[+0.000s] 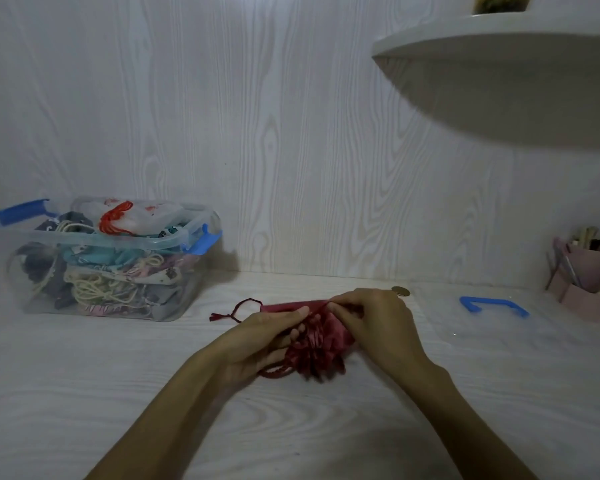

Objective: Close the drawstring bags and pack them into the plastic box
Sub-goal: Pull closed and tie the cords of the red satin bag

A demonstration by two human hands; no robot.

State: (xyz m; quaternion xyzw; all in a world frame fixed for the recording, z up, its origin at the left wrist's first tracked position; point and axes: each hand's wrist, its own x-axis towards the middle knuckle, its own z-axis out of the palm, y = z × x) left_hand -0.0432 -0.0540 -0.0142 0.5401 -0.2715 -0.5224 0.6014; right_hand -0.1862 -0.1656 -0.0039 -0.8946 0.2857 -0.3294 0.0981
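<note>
The counter carried the plastic box well off to your left — already stuffed with bags (lid apparently off). Your left hand and right hand both gripped the red drawstring bag between them, fingers curled into its gathered mouth — cord trailing boxward.

text: none legible | labels: none | numbers: none | signs: none
</note>
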